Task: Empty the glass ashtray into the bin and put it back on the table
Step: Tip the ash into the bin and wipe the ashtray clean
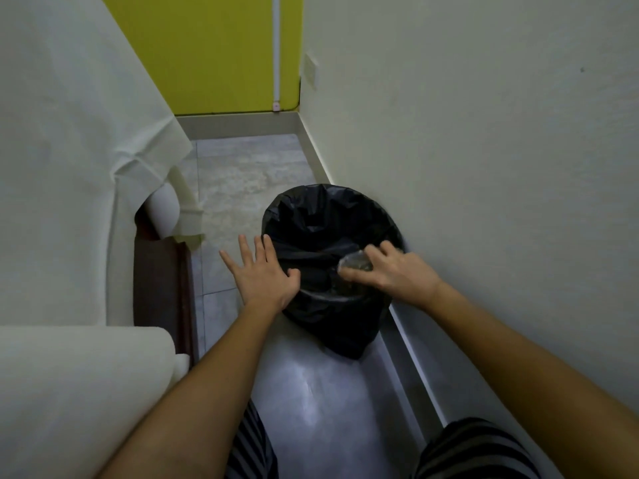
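Both hands reach over a bin (332, 264) lined with a black bag (325, 326), seen from the head camera looking down a narrow strip of grey tiled floor (242, 174). Gripping the glass ashtray (354, 262) by its edge, the right hand (397, 271) curls its fingers and thumb around the clear glass and holds it just above the bag's opening, apparently tipped so that its contents fall inside; motion blur hides the exact tilt and whether anything remains in it. Spread wide and empty, the left hand (262, 271) hovers at the bin's near-left rim with its thumb against the plastic, seemingly to steady the liner or keep its mouth open. Set against a pale wall (484, 167) on the right, the bin stands where spills would be contained by the skirting. Furniture draped in white cloth (69, 167) fills the left side, and a yellow panel (207, 53) closes the far end. No table shows in this view, so the return of the ashtray is judged still to come.
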A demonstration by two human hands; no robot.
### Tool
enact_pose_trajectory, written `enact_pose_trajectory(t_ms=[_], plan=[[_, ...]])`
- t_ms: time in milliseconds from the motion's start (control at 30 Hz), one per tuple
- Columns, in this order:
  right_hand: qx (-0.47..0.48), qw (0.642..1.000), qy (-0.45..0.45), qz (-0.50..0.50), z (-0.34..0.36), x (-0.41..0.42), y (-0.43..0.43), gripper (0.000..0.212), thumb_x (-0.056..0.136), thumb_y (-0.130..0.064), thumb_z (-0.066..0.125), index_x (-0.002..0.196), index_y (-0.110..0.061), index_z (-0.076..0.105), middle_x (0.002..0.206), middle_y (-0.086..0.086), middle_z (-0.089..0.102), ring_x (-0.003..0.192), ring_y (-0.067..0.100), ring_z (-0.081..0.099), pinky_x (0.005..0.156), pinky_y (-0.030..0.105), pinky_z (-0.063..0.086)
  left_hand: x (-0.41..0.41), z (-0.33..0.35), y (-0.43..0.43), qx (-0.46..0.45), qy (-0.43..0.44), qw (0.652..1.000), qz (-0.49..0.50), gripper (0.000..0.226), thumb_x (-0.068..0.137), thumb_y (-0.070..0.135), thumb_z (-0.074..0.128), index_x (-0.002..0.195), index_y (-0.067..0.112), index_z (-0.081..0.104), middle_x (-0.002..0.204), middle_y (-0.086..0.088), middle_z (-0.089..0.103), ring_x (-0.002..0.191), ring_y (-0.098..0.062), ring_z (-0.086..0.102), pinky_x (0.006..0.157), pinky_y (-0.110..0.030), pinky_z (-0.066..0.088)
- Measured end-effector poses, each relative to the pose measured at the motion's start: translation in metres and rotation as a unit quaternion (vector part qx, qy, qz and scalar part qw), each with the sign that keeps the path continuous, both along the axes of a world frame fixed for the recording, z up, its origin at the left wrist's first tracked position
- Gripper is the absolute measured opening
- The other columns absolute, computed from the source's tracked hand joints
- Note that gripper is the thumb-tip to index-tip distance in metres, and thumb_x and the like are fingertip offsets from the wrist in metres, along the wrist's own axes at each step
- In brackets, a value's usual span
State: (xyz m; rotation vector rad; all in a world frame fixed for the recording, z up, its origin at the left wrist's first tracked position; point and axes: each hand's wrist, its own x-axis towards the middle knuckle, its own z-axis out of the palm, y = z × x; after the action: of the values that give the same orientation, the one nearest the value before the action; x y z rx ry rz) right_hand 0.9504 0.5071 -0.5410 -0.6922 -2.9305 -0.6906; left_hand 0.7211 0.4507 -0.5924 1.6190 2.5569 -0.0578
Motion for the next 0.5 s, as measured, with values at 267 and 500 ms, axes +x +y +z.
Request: enact_pose_trajectory(t_ms=[267, 500], plan=[[-0.003, 0.999, -0.017, 0.034, -0.008, 0.006, -0.003, 0.053, 0.078, -0.011, 0.053, 0.123, -0.037, 0.06, 0.098, 0.014, 0.038, 0.066, 0.033, 0.059, 0.03, 0.032, 0.043, 0.001, 0.001, 0.003, -0.005, 0.008, 1.0, 0.002, 0.083, 0.088, 0.057, 0.024, 0.154, 0.011, 0.0, 0.164, -0.007, 0.003, 0.148, -0.035, -0.014, 0.111, -0.068, -0.008], [-0.006, 0.998, -0.038, 0.057, -0.014, 0.007, -0.011, 0.053, 0.076, -0.01, 0.062, 0.122, -0.035, 0.062, 0.098, 0.018, 0.056, 0.07, 0.035, 0.062, 0.03, 0.031, 0.044, 0.006, 0.002, 0.004, -0.004, -0.001, 1.0, 0.008, 0.083, 0.088, 0.056, 0.024, 0.154, 0.011, -0.001, 0.164, -0.008, 0.003, 0.148, -0.035, -0.014, 0.111, -0.069, -0.008]])
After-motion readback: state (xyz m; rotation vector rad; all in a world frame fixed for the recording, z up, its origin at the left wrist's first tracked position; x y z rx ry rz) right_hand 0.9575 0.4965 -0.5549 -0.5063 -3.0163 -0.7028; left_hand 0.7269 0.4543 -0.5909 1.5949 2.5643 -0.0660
